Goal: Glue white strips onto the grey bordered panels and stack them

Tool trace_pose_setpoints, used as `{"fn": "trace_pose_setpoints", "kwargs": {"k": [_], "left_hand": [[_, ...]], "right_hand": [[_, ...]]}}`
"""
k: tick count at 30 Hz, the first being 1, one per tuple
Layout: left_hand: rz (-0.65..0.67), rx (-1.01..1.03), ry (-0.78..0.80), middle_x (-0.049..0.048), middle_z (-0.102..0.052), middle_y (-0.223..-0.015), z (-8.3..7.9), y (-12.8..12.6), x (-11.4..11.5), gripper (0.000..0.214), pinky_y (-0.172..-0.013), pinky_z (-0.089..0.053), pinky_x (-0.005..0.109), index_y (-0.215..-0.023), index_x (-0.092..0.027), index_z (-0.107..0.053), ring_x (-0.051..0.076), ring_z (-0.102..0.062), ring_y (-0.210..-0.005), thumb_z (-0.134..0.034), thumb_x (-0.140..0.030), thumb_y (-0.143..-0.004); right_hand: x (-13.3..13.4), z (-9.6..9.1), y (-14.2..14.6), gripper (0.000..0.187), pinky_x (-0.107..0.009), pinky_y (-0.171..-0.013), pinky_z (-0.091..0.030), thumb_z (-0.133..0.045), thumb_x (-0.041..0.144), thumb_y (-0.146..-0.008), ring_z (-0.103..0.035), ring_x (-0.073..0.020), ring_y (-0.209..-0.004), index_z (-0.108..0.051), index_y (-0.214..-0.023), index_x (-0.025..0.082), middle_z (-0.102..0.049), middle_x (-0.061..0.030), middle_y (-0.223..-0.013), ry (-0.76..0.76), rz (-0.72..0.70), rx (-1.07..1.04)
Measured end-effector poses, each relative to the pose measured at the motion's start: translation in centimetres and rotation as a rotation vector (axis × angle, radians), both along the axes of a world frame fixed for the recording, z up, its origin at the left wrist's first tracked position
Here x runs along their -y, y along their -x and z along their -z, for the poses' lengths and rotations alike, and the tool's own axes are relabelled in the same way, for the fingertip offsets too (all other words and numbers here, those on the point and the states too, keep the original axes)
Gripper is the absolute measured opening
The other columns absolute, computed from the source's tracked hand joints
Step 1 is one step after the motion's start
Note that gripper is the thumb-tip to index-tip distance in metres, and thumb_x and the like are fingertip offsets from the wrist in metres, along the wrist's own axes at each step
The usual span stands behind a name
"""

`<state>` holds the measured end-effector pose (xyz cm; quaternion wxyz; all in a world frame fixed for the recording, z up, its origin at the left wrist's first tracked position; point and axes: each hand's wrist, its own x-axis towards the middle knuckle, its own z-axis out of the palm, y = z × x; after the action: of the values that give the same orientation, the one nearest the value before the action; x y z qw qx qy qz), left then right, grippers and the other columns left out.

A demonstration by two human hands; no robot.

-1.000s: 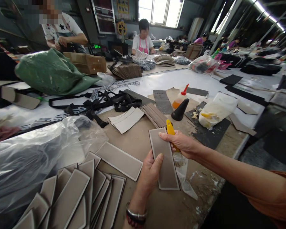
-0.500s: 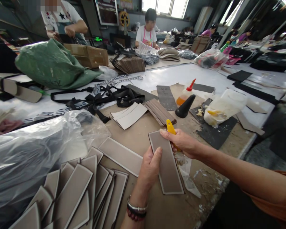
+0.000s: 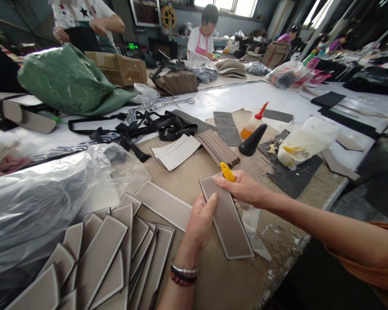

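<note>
A grey-brown rectangular panel with a pale border and dark edges slants down the middle of the head view. My left hand grips its left long edge, thumb flat on the face, the other fingers hidden underneath. At the upper right corner, my right hand is closed around a yellow-handled tool, its thumb pressing on the panel. The tool's working end is hidden by hand and panel. Partly behind my left wrist lies another bordered panel. Several similar panels form a fanned, overlapping pile at lower left.
Beyond my hands are a stack of brown strips, white cut pieces, a black cone, a red-tipped glue bottle and a glue-smeared plastic container. Clear plastic sheeting covers the left side. Co-workers stand across the table.
The panel has turned slightly, its lower end swinging right. My right hand and the yellow handle have tilted a little, still at the upper corner. The view has shifted slightly.
</note>
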<state>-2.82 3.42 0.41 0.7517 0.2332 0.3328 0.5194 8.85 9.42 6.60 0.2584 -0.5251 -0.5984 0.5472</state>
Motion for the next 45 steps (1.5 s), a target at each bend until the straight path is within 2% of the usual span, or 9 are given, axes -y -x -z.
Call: {"fn": "trace_pose_setpoints", "kwargs": {"k": [4,8,12,20,26,29,33,40,45], "left_hand": [[0.068,-0.117,-0.082,0.0013,-0.065,-0.077,0.4,0.5,-0.1,0.038,-0.059,-0.047,0.023,-0.097,-0.016,-0.056,0.012,-0.057,-0.061,-0.064,-0.045,-0.074],[0.180,-0.254,-0.115,-0.0003,-0.063,-0.072,0.5,1.0,0.0,0.039,-0.056,-0.043,0.020,-0.095,-0.014,-0.058,0.009,-0.052,-0.057,-0.064,-0.045,-0.073],[0.213,-0.333,-0.101,-0.0017,-0.062,-0.071,0.4,1.1,0.0,0.036,-0.054,-0.043,0.020,-0.093,-0.015,-0.058,0.009,-0.053,-0.055,-0.065,-0.043,-0.071],[-0.466,-0.596,-0.246,0.0035,-0.066,-0.080,0.5,1.0,-0.4,0.022,-0.079,-0.051,0.030,-0.093,-0.016,-0.054,0.014,-0.064,-0.079,-0.057,-0.033,-0.078],[-0.640,-0.879,-0.356,0.0057,-0.065,-0.085,1.0,0.6,0.6,0.017,-0.077,-0.053,0.032,-0.095,-0.016,-0.054,0.015,-0.065,-0.079,-0.045,-0.028,-0.088],[-0.496,-1.173,-0.716,0.0082,-0.066,-0.093,1.1,-1.3,2.0,0.018,-0.084,-0.051,0.032,-0.101,-0.016,-0.055,0.016,-0.063,-0.090,-0.042,-0.020,-0.089],[-0.107,-1.412,-1.110,0.0173,-0.056,-0.123,1.3,-5.5,4.1,0.033,-0.100,-0.043,0.037,-0.119,-0.007,-0.047,0.023,-0.048,-0.121,-0.042,-0.022,-0.090],[0.209,-1.577,-1.145,0.0170,-0.018,-0.149,2.4,-9.8,6.0,0.079,-0.112,-0.025,0.041,-0.140,-0.004,-0.016,0.025,-0.008,-0.138,-0.042,-0.054,-0.085],[0.260,-1.630,-1.145,0.0183,-0.021,-0.148,3.2,-9.8,6.3,0.078,-0.111,-0.025,0.042,-0.139,-0.003,-0.020,0.025,-0.010,-0.138,-0.041,-0.055,-0.085]], "right_hand": [[-0.3,-0.4,-1.3,0.049,-0.017,-0.036,-0.023,-0.063,0.060,-0.067,-0.031,-0.0033,-0.035,-0.042,-0.056,0.017,-0.037,0.0081,-0.040,0.239,-0.029,-0.073],[-0.7,-0.6,-3.0,0.045,-0.014,-0.034,-0.029,-0.071,0.055,-0.064,-0.037,-0.0030,-0.033,-0.048,-0.062,0.015,-0.047,0.0056,-0.041,0.449,-0.124,-0.058],[-0.5,-0.5,-4.0,0.040,-0.012,-0.034,-0.034,-0.071,0.047,-0.069,-0.044,-0.0036,-0.033,-0.052,-0.060,0.013,-0.056,0.0009,-0.043,0.404,-0.160,-0.025],[0.3,-0.7,-7.5,0.021,-0.012,-0.038,-0.047,-0.068,0.022,-0.079,-0.056,-0.0075,-0.041,-0.053,-0.067,0.014,-0.058,0.0012,-0.050,0.282,0.323,-0.011],[2.0,-0.3,-10.7,0.015,-0.016,-0.047,-0.055,-0.055,0.006,-0.084,-0.064,-0.0119,-0.051,-0.054,-0.070,0.012,-0.062,-0.0035,-0.059,0.347,0.475,-0.002],[3.3,0.4,-11.3,0.016,-0.017,-0.050,-0.056,-0.060,0.007,-0.080,-0.065,-0.0132,-0.054,-0.053,-0.067,0.014,-0.062,-0.0028,-0.059,0.339,0.471,0.035],[4.8,1.4,-11.3,0.017,-0.018,-0.051,-0.054,-0.062,0.014,-0.077,-0.063,-0.0124,-0.053,-0.053,-0.063,0.018,-0.062,0.0004,-0.057,0.256,0.406,0.126],[4.9,2.6,-12.3,0.025,-0.022,-0.042,-0.037,-0.045,0.027,-0.081,-0.048,-0.0119,-0.040,-0.048,-0.057,0.019,-0.048,0.0040,-0.040,0.082,0.056,0.539],[4.4,3.6,-12.9,0.025,-0.022,-0.045,-0.034,-0.041,0.026,-0.081,-0.049,-0.0124,-0.042,-0.052,-0.060,0.018,-0.047,0.0041,-0.038,0.057,-0.103,0.711]]}}
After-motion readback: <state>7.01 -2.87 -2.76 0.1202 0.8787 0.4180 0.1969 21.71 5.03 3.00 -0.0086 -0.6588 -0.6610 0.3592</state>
